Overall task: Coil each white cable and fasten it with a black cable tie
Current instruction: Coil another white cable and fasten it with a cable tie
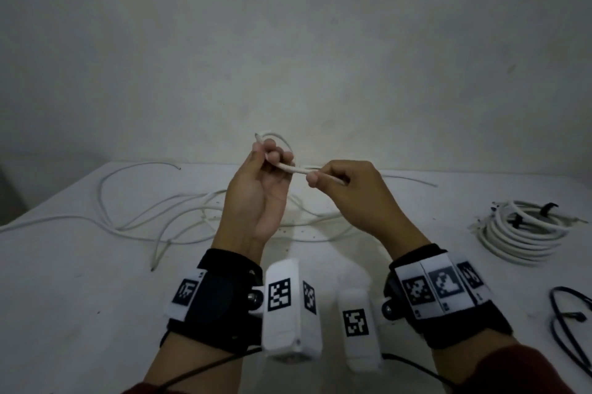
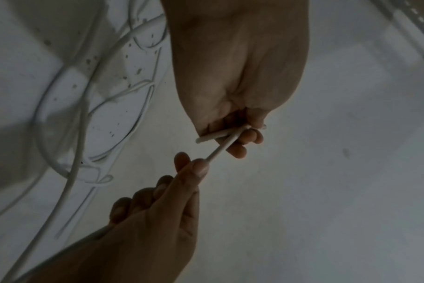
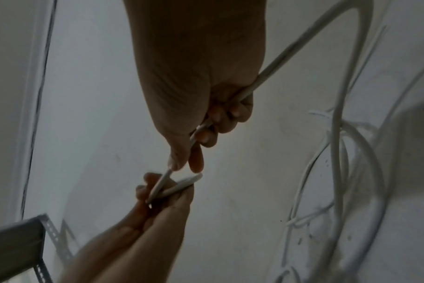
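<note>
Both hands are raised above the white table, close together. The left hand, palm up, has its fingers curled around a small loop at the end of the white cable. The right hand, knuckles up, pinches the same cable just beside it. The rest of the cable lies loose on the table. A finished coil with black ties lies at the right.

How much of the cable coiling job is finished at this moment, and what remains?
Done: one coiled white cable lies at the table's right side with black cable ties on it. In hand: the left hand holds the first small loop of a loose white cable, while the right hand pinches the same cable beside it. Left: most of that cable, and perhaps others, sprawls uncoiled on the table, and no tie is on it yet.
</note>
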